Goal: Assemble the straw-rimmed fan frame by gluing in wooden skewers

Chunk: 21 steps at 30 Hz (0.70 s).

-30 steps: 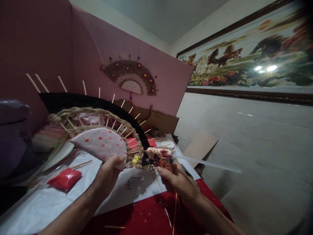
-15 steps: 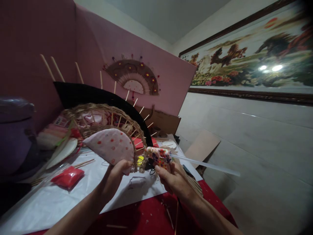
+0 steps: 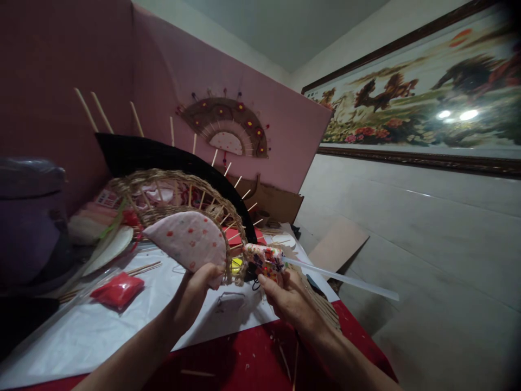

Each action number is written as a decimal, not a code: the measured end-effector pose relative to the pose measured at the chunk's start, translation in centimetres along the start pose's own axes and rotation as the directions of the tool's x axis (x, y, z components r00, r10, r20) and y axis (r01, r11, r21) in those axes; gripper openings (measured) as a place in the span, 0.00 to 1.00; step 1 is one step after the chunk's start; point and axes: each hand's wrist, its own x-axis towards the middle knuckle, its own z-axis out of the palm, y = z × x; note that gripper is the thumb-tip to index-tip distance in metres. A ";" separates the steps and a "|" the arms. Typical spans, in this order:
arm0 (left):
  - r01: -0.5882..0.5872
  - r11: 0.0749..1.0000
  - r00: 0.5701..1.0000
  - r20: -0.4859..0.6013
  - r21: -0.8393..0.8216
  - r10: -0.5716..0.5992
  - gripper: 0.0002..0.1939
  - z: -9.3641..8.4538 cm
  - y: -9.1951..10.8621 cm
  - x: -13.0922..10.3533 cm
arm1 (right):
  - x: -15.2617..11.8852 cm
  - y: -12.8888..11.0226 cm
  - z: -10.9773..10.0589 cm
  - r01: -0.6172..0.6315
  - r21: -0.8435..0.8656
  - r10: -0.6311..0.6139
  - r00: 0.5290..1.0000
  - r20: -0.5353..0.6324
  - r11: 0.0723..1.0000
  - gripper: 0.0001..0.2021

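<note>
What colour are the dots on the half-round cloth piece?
Red dots on the pale pink half-round cloth piece, seen in the head view.

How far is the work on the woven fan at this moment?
Done: the pink fabric centre and two woven bands sit on the woven fan. In hand: the left hand grips the fan's base, while the right hand points the glue gun at its lower right corner. Left: the stick ends remain bare.

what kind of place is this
Probably a home craft corner. The left hand holds a half-woven fan, the right hand a glue gun; a finished fan and framed horse picture hang behind.
</note>
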 end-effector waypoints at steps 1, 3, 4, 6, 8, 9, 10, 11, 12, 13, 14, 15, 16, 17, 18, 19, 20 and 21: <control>0.005 1.000 1.000 0.001 -0.008 -0.005 0.07 0.0 0.0 0.0 | 0.0 0.1 0.0 0.008 0.002 -0.008 1.000 -0.005 1.000 0.18; 0.012 1.000 1.000 0.000 -0.023 -0.012 0.07 0.0 0.0 0.0 | 0.1 0.2 0.1 0.017 0.006 -0.017 1.000 -0.013 1.000 0.18; 0.014 1.000 1.000 0.005 -0.023 -0.014 0.07 0.0 0.0 0.0 | 0.1 0.2 0.1 0.018 0.005 -0.018 1.000 -0.016 1.000 0.18; 0.021 1.000 1.000 0.003 -0.013 -0.021 0.06 0.1 0.2 0.1 | 0.0 0.3 0.1 0.020 0.003 -0.020 1.000 -0.019 1.000 0.17; 0.022 1.000 1.000 -0.011 -0.011 -0.022 0.06 0.3 0.3 0.1 | 0.0 0.3 0.1 0.030 0.002 -0.030 0.999 -0.028 1.000 0.17; 0.019 1.000 1.000 -0.022 -0.016 -0.020 0.06 0.3 0.4 0.1 | 0.0 0.4 0.1 0.037 0.002 -0.037 0.999 -0.034 0.999 0.16; 0.016 1.000 0.999 -0.032 -0.018 -0.017 0.06 0.4 0.4 0.0 | 0.0 0.4 0.2 0.045 0.005 -0.044 0.998 -0.042 0.999 0.16; 0.013 1.000 0.999 -0.043 -0.018 -0.014 0.07 0.5 0.5 0.0 | 0.0 0.5 0.2 0.050 0.008 -0.049 0.998 -0.049 0.999 0.16; 0.015 1.000 0.999 -0.048 -0.017 -0.016 0.07 0.5 0.5 0.0 | 0.0 0.5 0.2 0.051 0.011 -0.051 0.997 -0.052 0.999 0.16; 0.019 1.000 0.998 -0.055 -0.016 -0.020 0.07 0.5 0.5 -0.1 | 0.0 0.6 0.2 0.049 0.013 -0.048 0.998 -0.049 0.999 0.16; 0.023 1.000 0.998 -0.057 -0.018 -0.024 0.07 0.5 0.5 -0.1 | 0.0 0.6 0.2 0.044 0.014 -0.043 0.998 -0.044 0.999 0.17; 0.025 0.999 0.998 -0.057 -0.021 -0.026 0.07 0.5 0.5 -0.1 | -0.1 0.5 0.2 0.037 0.015 -0.037 0.999 -0.038 0.999 0.17; 0.026 0.999 0.998 -0.054 -0.026 -0.027 0.07 0.4 0.5 -0.2 | -0.1 0.4 0.2 0.031 0.017 -0.031 0.999 -0.034 0.999 0.17; 0.027 0.999 0.999 -0.047 -0.028 -0.028 0.07 0.4 0.4 -0.2 | -0.1 0.3 0.2 0.026 0.018 -0.026 0.999 -0.031 0.999 0.17; 0.026 0.999 0.999 -0.039 -0.025 -0.027 0.07 0.3 0.4 -0.2 | -0.2 0.2 0.2 0.023 0.021 -0.023 0.999 -0.030 1.000 0.18; 0.023 1.000 0.999 -0.033 -0.020 -0.024 0.07 0.3 0.3 -0.2 | -0.2 0.0 0.3 0.022 0.022 -0.021 0.999 -0.031 1.000 0.18; 0.018 1.000 0.999 -0.028 -0.019 -0.018 0.07 0.2 0.2 -0.2 | -0.3 -0.2 0.3 0.021 0.021 -0.021 0.999 -0.034 1.000 0.18; 0.011 1.000 1.000 -0.021 -0.022 -0.012 0.06 0.2 0.2 -0.3 | -0.3 -0.3 0.3 0.021 0.017 -0.020 0.999 -0.038 1.000 0.18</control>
